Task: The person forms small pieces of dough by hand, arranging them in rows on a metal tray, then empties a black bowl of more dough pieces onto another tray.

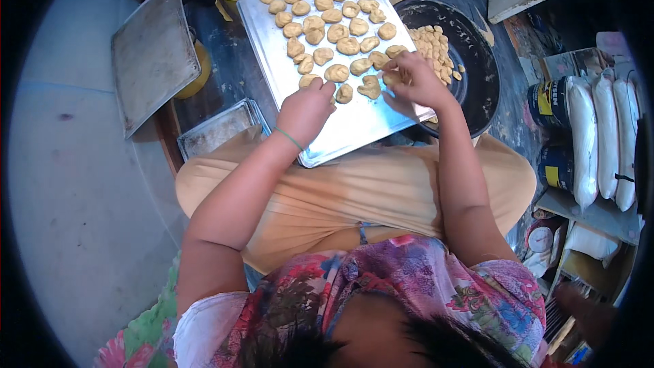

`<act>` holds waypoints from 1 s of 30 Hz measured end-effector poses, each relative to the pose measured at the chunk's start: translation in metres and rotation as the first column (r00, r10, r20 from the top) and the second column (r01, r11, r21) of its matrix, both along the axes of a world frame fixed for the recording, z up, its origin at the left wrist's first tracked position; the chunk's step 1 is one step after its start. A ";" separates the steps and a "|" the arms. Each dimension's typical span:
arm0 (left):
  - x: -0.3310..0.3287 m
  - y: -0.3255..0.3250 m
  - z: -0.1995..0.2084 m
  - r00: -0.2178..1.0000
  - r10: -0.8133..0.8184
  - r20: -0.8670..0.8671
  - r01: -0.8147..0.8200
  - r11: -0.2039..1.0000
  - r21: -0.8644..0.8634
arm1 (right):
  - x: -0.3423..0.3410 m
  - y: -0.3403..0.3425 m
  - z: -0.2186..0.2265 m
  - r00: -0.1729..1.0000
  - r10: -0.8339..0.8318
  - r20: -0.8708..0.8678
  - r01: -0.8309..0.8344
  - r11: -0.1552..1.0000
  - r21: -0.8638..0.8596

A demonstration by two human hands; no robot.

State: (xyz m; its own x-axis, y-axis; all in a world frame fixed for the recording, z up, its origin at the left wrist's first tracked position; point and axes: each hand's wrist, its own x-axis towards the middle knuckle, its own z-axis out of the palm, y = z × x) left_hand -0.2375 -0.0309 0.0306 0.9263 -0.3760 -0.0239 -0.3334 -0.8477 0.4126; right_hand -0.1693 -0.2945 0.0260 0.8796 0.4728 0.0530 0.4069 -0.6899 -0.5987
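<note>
While I looked on from within the room, a stained metal sheet [153, 58] stood tilted at far left. Left hand [306, 110]: over the near-left part of the silver baking tray [357, 126], fingers curled inward at the dough pieces [348, 46]; pinching or not, couldn't tell. Pieces lay in loose rows across the tray. Right hand [414, 76]: near the tray's right edge, fingers pinching a dough lump [392, 80]. Just beyond, a black basin [482, 88] held smaller dough chunks [430, 48]. Far right: long white plastic sacks [584, 143].
</note>
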 end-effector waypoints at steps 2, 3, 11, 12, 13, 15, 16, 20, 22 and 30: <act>0.000 -0.004 0.006 1.000 0.018 0.018 -0.017 0.998 -0.066 | -0.015 0.007 0.007 0.998 0.041 0.039 -0.035 0.990 -0.138; 0.002 -0.005 0.009 1.000 0.018 0.021 -0.017 0.998 -0.068 | -0.018 0.011 0.003 0.998 0.042 0.043 -0.035 0.990 -0.140; 0.002 0.002 0.001 0.756 -0.150 -0.638 -0.456 0.579 -0.676 | -0.038 0.036 0.026 0.978 0.208 0.023 -0.208 0.958 0.195; -0.006 0.000 0.003 0.753 -0.150 -0.640 -0.457 0.582 -0.673 | -0.046 0.049 0.029 0.957 0.273 -0.095 -0.212 0.887 0.410; -0.014 -0.004 0.011 0.741 -0.200 -0.641 -0.507 0.459 -0.730 | -0.056 0.058 0.030 0.934 0.318 -0.166 -0.198 0.844 0.499; -0.016 -0.005 0.025 0.729 -0.252 -0.636 -0.553 0.331 -0.765 | -0.066 0.069 0.022 0.942 0.313 -0.123 -0.243 0.887 0.393; -0.013 0.001 0.033 0.779 -0.107 -0.617 -0.454 0.583 -0.674 | -0.072 0.071 0.015 0.957 0.218 -0.191 -0.132 0.914 0.384; 0.001 0.034 0.031 0.925 0.024 -0.380 -0.160 0.930 -0.331 | -0.088 0.083 -0.005 0.919 0.027 -0.394 0.094 0.954 0.286; 0.000 0.037 0.032 0.951 -0.010 -0.309 -0.058 0.976 -0.210 | -0.086 0.085 -0.021 0.991 0.110 -0.081 -0.087 0.964 0.250; -0.020 0.005 0.004 0.967 -0.189 -0.168 0.197 0.980 0.028 | -0.011 -0.005 -0.005 0.857 -0.494 0.149 0.402 0.820 0.409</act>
State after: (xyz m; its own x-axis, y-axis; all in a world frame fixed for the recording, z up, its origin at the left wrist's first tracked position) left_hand -0.2571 -0.0261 0.0344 0.8184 -0.5426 -0.1893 -0.4237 -0.7923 0.4389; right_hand -0.1800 -0.2998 0.0211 0.9263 -0.0624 0.3715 0.2652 -0.5926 -0.7606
